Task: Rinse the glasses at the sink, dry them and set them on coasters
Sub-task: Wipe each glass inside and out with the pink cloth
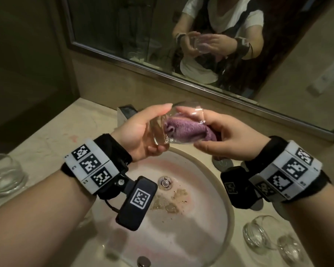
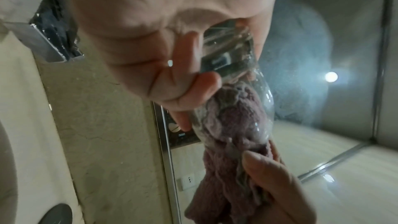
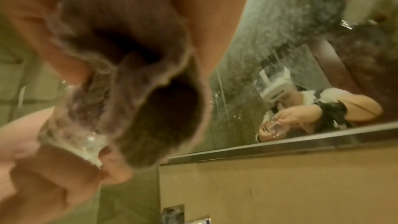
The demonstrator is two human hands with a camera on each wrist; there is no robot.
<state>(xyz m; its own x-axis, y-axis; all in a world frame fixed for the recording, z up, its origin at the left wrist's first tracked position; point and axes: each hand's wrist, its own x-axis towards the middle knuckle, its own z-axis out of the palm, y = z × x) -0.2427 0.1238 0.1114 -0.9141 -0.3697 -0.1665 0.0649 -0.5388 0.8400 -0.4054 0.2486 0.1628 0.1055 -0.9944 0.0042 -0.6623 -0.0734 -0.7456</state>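
Drying step now: my left hand (image 1: 141, 135) grips the glass (image 1: 174, 124) mid-frame, my right hand (image 1: 233, 139) pinches the purple cloth (image 1: 185, 128) inside; next I should twist it.

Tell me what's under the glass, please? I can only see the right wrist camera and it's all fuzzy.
Observer: A round sink; the glass is held over its far edge.
Operator: Are there more glasses?
Observer: Yes, a second glass stands on the counter left of the sink.
Operator: What colour is the cloth really?
Observer: It's a purple cloth, stuffed inside the glass, with its tail held by the right hand.
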